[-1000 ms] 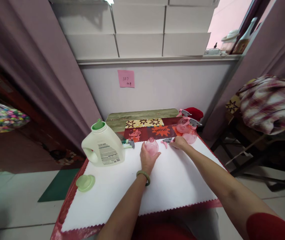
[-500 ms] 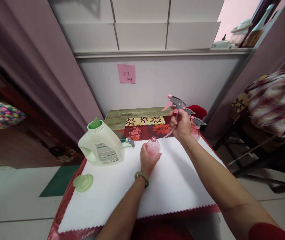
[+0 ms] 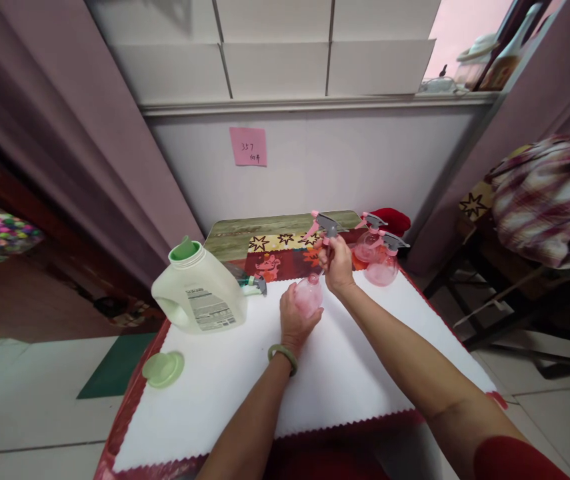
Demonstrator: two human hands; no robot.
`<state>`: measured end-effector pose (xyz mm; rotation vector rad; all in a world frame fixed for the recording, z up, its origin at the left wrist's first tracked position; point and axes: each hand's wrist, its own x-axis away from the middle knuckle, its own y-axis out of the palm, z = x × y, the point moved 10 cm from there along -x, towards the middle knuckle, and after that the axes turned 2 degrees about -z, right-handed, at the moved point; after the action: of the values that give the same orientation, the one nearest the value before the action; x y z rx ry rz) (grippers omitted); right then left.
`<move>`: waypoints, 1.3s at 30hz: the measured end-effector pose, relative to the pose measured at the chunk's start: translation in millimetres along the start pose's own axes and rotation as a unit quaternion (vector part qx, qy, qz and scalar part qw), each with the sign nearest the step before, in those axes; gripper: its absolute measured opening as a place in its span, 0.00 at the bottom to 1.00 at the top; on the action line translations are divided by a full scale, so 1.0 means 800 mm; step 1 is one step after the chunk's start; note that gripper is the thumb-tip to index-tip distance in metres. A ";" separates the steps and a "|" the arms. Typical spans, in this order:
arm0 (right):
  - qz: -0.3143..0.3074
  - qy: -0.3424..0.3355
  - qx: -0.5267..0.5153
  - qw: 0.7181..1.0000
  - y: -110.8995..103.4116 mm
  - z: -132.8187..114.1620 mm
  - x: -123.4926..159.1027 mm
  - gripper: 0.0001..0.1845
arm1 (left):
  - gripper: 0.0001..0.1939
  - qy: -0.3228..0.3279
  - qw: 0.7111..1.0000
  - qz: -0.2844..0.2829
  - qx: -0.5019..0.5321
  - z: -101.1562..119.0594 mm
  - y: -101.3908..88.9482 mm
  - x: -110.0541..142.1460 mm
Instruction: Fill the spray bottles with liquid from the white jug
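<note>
My left hand is wrapped round a small pink spray bottle without its top, tilted slightly to the right over the white cloth. In my right hand is a grey and pink trigger spray head, held just above and right of the bottle's mouth. Its dip tube is mostly hidden by my fingers, and I cannot tell whether the tip is inside the neck. Two pink spray bottles with their heads on stand to the right of my right hand.
A large white detergent jug with an open green mouth stands at the left, its green cap on the cloth nearer me. Behind the jug lies another spray bottle with a green and grey head. A red item sits at the back right.
My right hand has brought the spray head left and down towards the bottle's mouth. The bottle has tipped to the right in my left hand. The two standing spray bottles are now uncovered.
</note>
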<state>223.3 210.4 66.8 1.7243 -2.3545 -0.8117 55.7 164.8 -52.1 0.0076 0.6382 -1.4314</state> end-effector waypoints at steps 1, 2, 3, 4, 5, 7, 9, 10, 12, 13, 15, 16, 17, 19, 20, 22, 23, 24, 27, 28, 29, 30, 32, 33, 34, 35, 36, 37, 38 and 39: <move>-0.008 0.014 0.002 1.000 -0.003 0.009 0.003 0.14 | 0.46 -0.003 1.000 -0.002 0.003 0.001 -0.001 0.000; -0.019 0.029 0.007 0.999 -0.006 0.018 0.007 0.15 | 0.46 -0.012 1.000 -0.003 0.013 0.000 -0.001 0.001; -0.033 0.046 0.014 0.998 -0.010 0.027 0.011 0.15 | 0.47 -0.027 0.999 -0.003 0.027 -0.003 -0.001 0.001; -0.047 0.062 0.023 0.997 -0.013 0.035 0.016 0.16 | 0.47 -0.045 0.998 -0.001 0.044 -0.007 -0.001 0.001; -0.061 0.077 0.032 0.995 -0.016 0.042 0.021 0.17 | 0.47 -0.064 0.996 0.001 0.061 -0.011 -0.001 0.002; -0.084 0.101 0.045 0.990 -0.023 0.052 0.030 0.18 | 0.47 -0.092 0.992 0.007 0.087 -0.016 0.000 0.003; -0.103 0.114 0.048 0.987 -0.026 0.054 0.038 0.21 | 0.46 -0.104 0.989 0.002 0.107 -0.015 0.000 0.004; -0.112 0.116 0.050 0.986 -0.027 0.052 0.041 0.22 | 0.45 -0.108 0.987 -0.006 0.121 -0.013 -0.001 0.005; -0.134 0.113 0.057 0.983 -0.023 0.042 0.046 0.24 | 0.43 -0.112 0.981 -0.030 0.156 -0.002 -0.005 0.009; -0.147 0.109 0.061 0.981 -0.020 0.035 0.049 0.24 | 0.42 -0.116 0.975 -0.041 0.186 0.005 -0.009 0.012; -0.175 0.103 0.069 0.977 -0.011 0.021 0.056 0.23 | 0.41 -0.127 0.957 -0.055 0.256 0.023 -0.020 0.022; -0.189 0.102 0.068 0.974 -0.005 0.014 0.061 0.23 | 0.40 -0.133 0.945 -0.059 0.293 0.033 -0.027 0.028; -0.201 0.103 0.063 0.972 0.001 0.007 0.066 0.22 | 0.39 -0.138 0.932 -0.065 0.330 0.043 -0.032 0.034; -0.221 0.110 0.042 0.968 0.016 -0.005 0.078 0.21 | 0.38 -0.156 0.898 -0.077 0.405 0.063 -0.038 0.048; -0.230 0.114 0.027 0.966 0.023 -0.011 0.084 0.20 | 0.37 -0.169 0.879 -0.079 0.438 0.070 -0.040 0.055; -0.242 0.119 -0.003 0.963 0.039 -0.024 0.096 0.20 | 0.36 -0.206 0.846 -0.081 0.486 0.080 -0.042 0.067; -0.248 0.121 -0.014 0.961 0.047 -0.031 0.101 0.20 | 0.36 -0.223 0.830 -0.089 0.503 0.085 -0.041 0.073; -0.254 0.122 -0.023 0.959 0.054 -0.038 0.106 0.21 | 0.36 -0.237 0.815 -0.102 0.519 0.092 -0.040 0.078; -0.275 0.130 -0.037 0.952 0.070 -0.056 0.118 0.21 | 0.38 -0.237 0.771 -0.167 0.567 0.121 -0.037 0.087; -0.285 0.134 -0.039 0.948 0.074 -0.060 0.122 0.22 | 0.38 -0.229 0.757 -0.189 0.582 0.132 -0.038 0.089; -0.296 0.139 -0.039 0.944 0.078 -0.063 0.126 0.22 | 0.39 -0.222 0.743 -0.206 0.597 0.142 -0.039 0.090; -0.307 0.142 -0.038 0.940 0.081 -0.066 0.130 0.22 | 0.39 -0.217 0.729 -0.218 0.612 0.151 -0.040 0.092; -0.325 0.145 -0.033 0.934 0.087 -0.069 0.137 0.21 | 0.41 -0.218 0.701 -0.232 0.638 0.162 -0.041 0.095; -0.331 0.144 -0.033 0.932 0.089 -0.070 0.140 0.21 | 0.41 -0.222 0.689 -0.238 0.648 0.166 -0.041 0.098; -0.332 0.142 -0.035 0.932 0.091 -0.071 0.142 0.21 | 0.42 -0.228 0.677 -0.243 0.656 0.168 -0.041 0.100; -0.331 0.141 -0.040 0.932 0.092 -0.071 0.144 0.21 | 0.43 -0.233 0.668 -0.247 0.662 0.170 -0.040 0.102; -0.328 0.141 -0.045 0.933 0.092 -0.071 0.146 0.21 | 0.43 -0.237 0.661 -0.251 0.666 0.171 -0.039 0.103; -0.325 0.142 -0.050 0.933 0.093 -0.070 0.147 0.22 | 0.43 -0.240 0.656 -0.254 0.669 0.171 -0.038 0.105; -0.323 0.144 -0.052 0.934 0.093 -0.069 0.147 0.22 | 0.43 -0.241 0.653 -0.255 0.671 0.171 -0.038 0.105; -0.324 0.146 -0.053 0.933 0.093 -0.069 0.148 0.23 | 0.43 -0.242 0.650 -0.256 0.674 0.171 -0.038 0.106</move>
<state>140.4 98.9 123.8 2.4039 -1.5224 -0.6640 83.4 31.4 38.3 0.6439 -1.0753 -2.0461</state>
